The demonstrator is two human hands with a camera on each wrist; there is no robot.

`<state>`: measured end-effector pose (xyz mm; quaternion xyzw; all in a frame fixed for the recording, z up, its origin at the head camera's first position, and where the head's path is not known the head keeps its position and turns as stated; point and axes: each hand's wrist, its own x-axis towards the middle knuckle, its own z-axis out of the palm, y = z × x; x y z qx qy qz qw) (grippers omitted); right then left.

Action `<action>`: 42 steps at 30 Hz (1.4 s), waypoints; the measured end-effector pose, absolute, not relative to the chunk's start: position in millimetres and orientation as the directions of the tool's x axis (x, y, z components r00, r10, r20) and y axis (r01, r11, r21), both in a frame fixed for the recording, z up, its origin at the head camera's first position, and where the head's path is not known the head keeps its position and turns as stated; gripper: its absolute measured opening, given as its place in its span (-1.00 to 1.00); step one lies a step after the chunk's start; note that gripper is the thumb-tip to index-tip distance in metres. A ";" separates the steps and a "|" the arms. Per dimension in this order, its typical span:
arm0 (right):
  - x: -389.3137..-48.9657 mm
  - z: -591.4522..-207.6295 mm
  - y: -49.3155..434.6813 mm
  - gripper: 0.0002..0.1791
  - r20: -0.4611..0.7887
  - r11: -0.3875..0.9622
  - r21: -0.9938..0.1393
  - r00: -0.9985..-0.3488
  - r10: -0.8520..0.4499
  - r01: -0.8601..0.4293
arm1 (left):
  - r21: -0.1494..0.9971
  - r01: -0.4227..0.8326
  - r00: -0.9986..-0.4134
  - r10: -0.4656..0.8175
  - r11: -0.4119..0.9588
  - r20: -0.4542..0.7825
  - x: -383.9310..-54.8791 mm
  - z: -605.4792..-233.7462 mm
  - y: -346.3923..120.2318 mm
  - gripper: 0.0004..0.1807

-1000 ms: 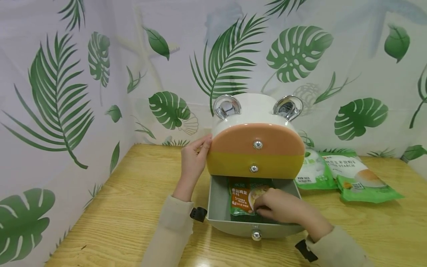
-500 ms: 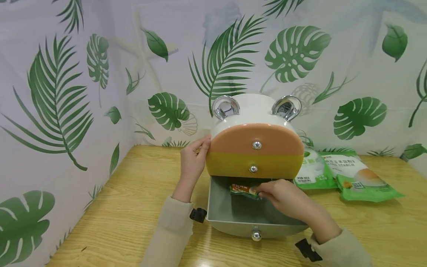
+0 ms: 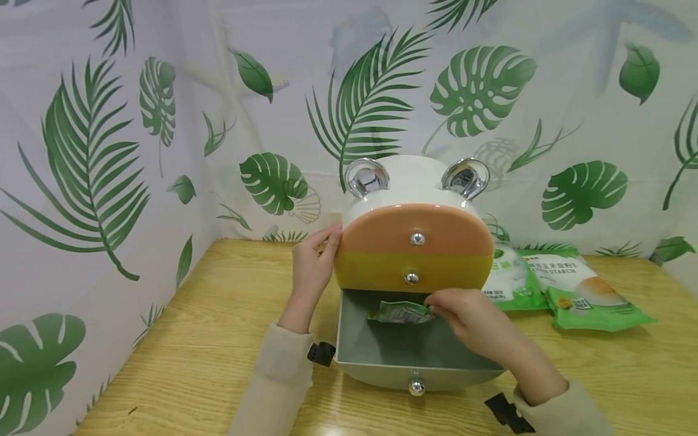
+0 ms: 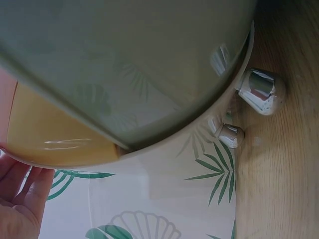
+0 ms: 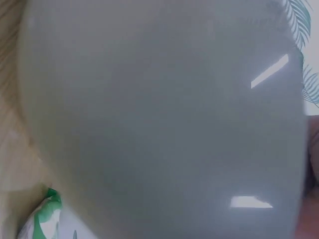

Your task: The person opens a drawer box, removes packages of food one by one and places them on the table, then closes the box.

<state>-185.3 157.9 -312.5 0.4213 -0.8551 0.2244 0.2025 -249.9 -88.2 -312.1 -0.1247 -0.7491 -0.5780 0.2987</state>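
A white mini drawer cabinet point(image 3: 403, 181) with orange and yellow upper fronts stands on the table in the head view. Its grey bottom drawer point(image 3: 376, 351) is pulled out. Over that drawer my right hand point(image 3: 480, 321) pinches a small green-edged food packet point(image 3: 402, 312) by its right end, and the packet is tilted with one face largely turned away. My left hand point(image 3: 313, 272) rests its extended fingers against the cabinet's left side. In the left wrist view, fingertips of this hand point(image 4: 22, 201) touch the yellow front's edge. The grey drawer wall point(image 5: 164, 119) hides most of the right wrist view.
Two green-and-white bags, a corn starch bag point(image 3: 589, 290) and another bag point(image 3: 509, 281), lie right of the cabinet. A chrome knob point(image 3: 417, 386) sticks out from the drawer front. Leaf-patterned cloth point(image 3: 272, 91) hangs behind and along the left of the wooden table point(image 3: 218, 351).
My right hand has taken the packet off the drawer bottom and tipped it up toward the back, so its orange printed face no longer shows. The left hand stays on the cabinet.
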 end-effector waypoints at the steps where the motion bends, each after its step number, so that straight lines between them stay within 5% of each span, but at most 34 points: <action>1: -184.5 -311.7 158.7 -0.80 0.553 0.540 -0.206 -0.552 -0.624 -0.816 | 0.792 0.531 -0.792 -0.158 0.300 0.590 -249.7 -312.2 -88.1 -0.71; 6: -180.5 -308.5 165.1 -0.95 0.639 0.489 -0.190 -0.485 -0.597 -0.851 | 0.791 0.536 -0.790 -0.156 0.294 0.593 -250.0 -312.7 -87.8 -0.71; 11: -173.9 -301.3 172.6 -0.55 0.748 0.462 -0.139 -0.399 -0.530 -0.876 | 0.798 0.532 -0.795 -0.157 0.283 0.586 -249.9 -313.0 -87.1 -0.71; 16: -167.9 -295.1 184.0 -0.55 0.806 0.492 -0.123 -0.376 -0.457 -0.862 | 0.803 0.528 -0.799 -0.159 0.277 0.580 -250.2 -313.8 -86.2 -0.71; 32: -150.4 -279.0 235.2 -0.47 0.887 0.590 -0.110 -0.347 -0.305 -0.800 | 0.790 0.528 -0.787 -0.170 0.313 0.593 -249.5 -315.1 -86.9 -0.70; 42: -136.4 -279.6 269.9 -0.38 0.869 0.704 -0.144 -0.429 -0.246 -0.695 | 0.796 0.513 -0.794 -0.174 0.321 0.582 -249.3 -314.0 -86.0 -0.70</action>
